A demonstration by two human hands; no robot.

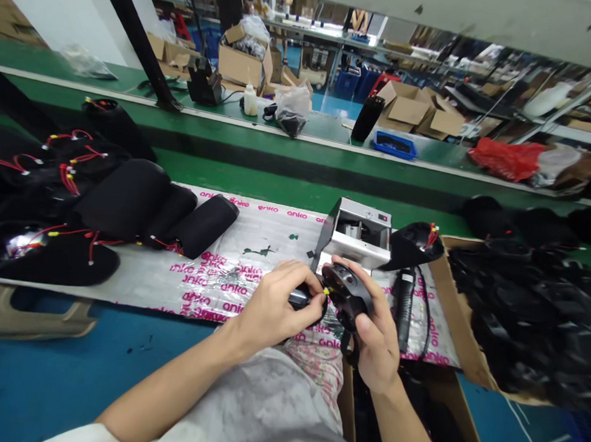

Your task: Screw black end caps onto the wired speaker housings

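In front of my lap, my right hand [377, 329] grips a black rounded plastic part [345, 289], thumb at its lower edge and fingers behind it. My left hand [283, 303] is closed in a pinch at the near side of that part, by a small yellow connector [326, 291]. A dark glossy piece [299, 296] shows under the left fingers; its full shape is hidden. Just beyond my hands stands a silver metal machine [359, 233] with an open top. Right of it lie a black fabric-covered shell [417, 245] with red wires and a black cylindrical tool [404, 311] with a cord.
Several black shells [121, 197] with red and yellow wire ends are piled at left on the printed plastic sheet [254, 245]. A cardboard box [453, 304] full of black parts stands at right. On the shelf are a white bottle [250, 101] and a blue tray [395, 145].
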